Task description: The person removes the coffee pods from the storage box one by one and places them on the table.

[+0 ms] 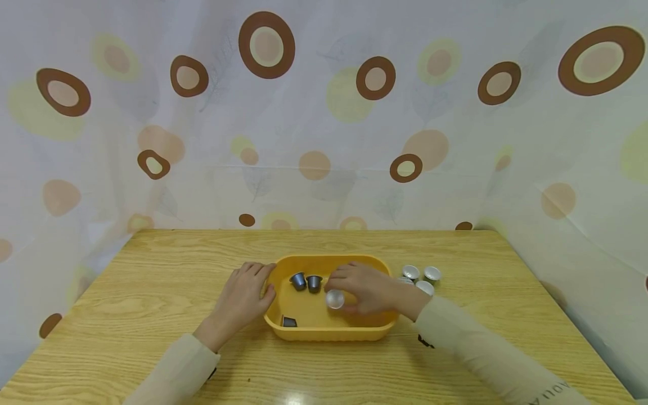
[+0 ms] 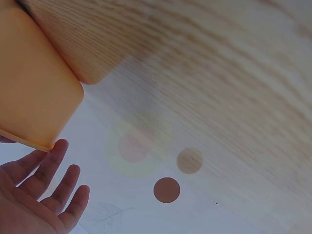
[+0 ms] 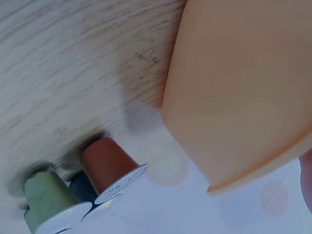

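My right hand point(image 1: 361, 286) reaches into a yellow plastic basin point(image 1: 331, 334) and pinches a coffee capsule point(image 1: 335, 299) between thumb and fingers, its pale lid facing up. Two dark coffee capsules point(image 1: 298, 281) lie side by side near the basin's back left. Another dark capsule point(image 1: 289, 322) lies at its front left. On the basin's left rim rests my left hand point(image 1: 245, 291). In the left wrist view its relaxed fingers point(image 2: 54, 158) touch the rim's corner, the outer two spread away from it.
Just right of the basin, several coffee capsules with white lids point(image 1: 432, 274) stand close together on the wooden table point(image 1: 192, 264). The right wrist view shows a brown capsule point(image 3: 108, 165) and a green capsule point(image 3: 51, 197) among them. A patterned curtain point(image 1: 314, 124) hangs behind and at both sides.
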{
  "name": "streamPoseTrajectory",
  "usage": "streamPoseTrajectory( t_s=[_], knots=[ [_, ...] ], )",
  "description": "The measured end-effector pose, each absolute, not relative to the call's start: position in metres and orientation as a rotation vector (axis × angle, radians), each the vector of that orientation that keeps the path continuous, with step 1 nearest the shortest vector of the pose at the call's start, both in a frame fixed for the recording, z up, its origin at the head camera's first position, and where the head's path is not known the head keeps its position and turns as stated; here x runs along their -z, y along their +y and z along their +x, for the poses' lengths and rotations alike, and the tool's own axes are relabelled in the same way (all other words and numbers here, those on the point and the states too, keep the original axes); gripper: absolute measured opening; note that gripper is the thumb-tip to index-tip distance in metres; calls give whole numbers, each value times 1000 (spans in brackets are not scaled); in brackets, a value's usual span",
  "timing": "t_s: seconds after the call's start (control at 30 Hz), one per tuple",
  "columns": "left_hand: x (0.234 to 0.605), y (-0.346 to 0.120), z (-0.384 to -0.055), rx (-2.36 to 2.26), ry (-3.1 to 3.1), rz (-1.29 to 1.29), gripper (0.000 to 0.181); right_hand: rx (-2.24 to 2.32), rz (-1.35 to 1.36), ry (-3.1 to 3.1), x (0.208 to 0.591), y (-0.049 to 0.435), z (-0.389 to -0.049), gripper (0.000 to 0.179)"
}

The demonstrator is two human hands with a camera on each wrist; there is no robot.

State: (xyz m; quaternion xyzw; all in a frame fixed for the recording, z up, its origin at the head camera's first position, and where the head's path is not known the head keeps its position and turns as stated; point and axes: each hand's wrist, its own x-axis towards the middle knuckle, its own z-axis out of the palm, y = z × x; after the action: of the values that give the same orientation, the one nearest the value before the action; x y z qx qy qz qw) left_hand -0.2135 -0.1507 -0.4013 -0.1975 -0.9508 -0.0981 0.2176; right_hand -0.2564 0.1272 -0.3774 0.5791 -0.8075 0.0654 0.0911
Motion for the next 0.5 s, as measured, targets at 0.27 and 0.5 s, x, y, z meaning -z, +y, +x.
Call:
streamPoseTrajectory(
  t_s=[0.27, 0.5],
  knots=[
    [402, -151, -214, 274, -2627, -552, 37, -208, 1632, -2464, 372, 139, -257, 33],
    [403, -152, -215, 279, -2635, -548, 37, -240, 1590, -2434, 368, 150, -259, 34]
  ],
)
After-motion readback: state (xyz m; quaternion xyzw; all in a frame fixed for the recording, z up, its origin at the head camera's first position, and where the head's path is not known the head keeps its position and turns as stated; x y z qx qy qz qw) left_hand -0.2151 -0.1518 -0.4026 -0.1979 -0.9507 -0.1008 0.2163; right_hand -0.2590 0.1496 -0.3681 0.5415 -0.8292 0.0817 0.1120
